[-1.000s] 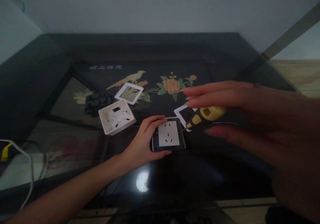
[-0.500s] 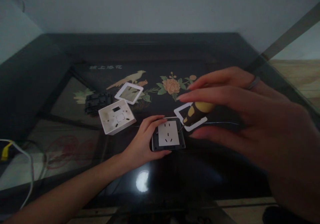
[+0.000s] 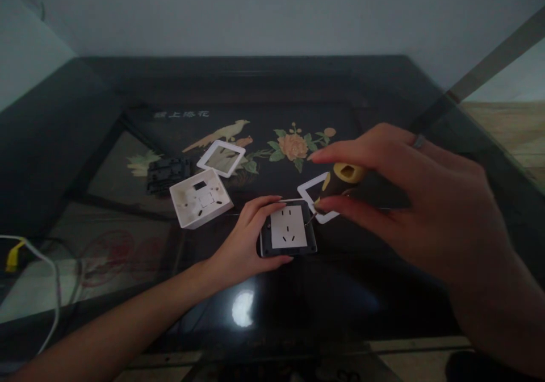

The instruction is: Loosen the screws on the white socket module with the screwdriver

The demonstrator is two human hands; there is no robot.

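Here, left hand (image 3: 242,246), fingers clamped on socket module (image 3: 288,234) at bench (image 3: 298,297) centre; right hand (image 3: 426,212) gripped yellow-black screwdriver (image 3: 343,179), tip at module's rt edge. Open white back box (image 3: 201,197) lay nearby.

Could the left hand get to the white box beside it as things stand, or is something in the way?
Probably yes, once it lets go. The left hand grips the socket; the white box lies open-side up just left of it, with bare table between. The right hand and screwdriver are on the far side.
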